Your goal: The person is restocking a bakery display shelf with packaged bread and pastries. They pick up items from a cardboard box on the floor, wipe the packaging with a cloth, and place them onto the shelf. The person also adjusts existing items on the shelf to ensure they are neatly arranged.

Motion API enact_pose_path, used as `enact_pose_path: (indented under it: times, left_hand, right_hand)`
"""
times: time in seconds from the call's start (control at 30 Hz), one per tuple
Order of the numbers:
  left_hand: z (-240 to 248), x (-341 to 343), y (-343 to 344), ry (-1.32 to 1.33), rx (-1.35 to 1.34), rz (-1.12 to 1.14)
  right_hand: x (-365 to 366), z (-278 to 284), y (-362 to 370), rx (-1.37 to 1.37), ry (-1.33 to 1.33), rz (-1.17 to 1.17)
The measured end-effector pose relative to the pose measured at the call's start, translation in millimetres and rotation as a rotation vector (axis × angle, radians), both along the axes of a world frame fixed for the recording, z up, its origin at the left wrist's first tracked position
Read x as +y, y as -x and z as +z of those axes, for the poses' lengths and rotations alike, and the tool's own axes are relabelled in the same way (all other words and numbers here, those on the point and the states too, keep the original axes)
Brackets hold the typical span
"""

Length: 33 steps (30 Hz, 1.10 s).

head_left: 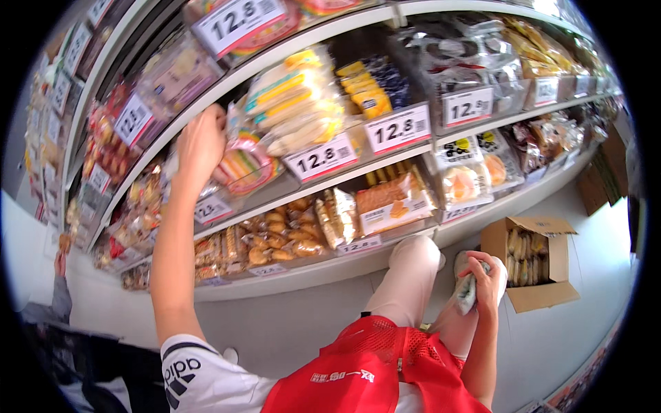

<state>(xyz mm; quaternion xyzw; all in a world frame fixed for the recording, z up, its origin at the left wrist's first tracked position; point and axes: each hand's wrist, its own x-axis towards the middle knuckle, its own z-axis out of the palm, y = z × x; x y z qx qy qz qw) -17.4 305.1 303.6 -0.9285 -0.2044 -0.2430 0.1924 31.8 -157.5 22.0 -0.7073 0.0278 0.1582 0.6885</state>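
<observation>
My left hand [202, 143] reaches up to the middle shelf at the left. Its fingers are bent away from me and mostly hidden, so a hold on anything does not show. Right beside it are a package of rainbow-striped cake [246, 164] and a stack of long, pale bread packs [292, 100]. My right hand [486, 279] rests low by my knee, closed around a crumpled, greyish-green cloth [467, 293].
An opened cardboard box [539, 294] of wrapped snacks stands on the floor at the right. Bagged golden pastries [286, 234] fill the lower shelf, near a boxed pastry [394, 204]. Price tags [398, 129] line the shelf edges. Another person's arm [60, 292] shows at far left.
</observation>
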Motion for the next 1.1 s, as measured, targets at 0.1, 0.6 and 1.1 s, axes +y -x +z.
enact_pose_path:
  times: [0.1,0.6,1.1]
  left_hand:
    - [22.0,7.7,4.2,0.455,0.158,-0.115]
    - [28.5,-6.4,7.0,0.275,0.527,-0.164]
    - [0.7,-4.7,15.6,0.334,0.313,-0.292]
  right_hand:
    - [0.4,11.8,2.1,-0.034,0.102,-0.021]
    - [1.4,1.9,-1.9,-0.076,0.04,0.05]
    - [-1.1,-2.9,-0.3,-0.067,0.033,0.049]
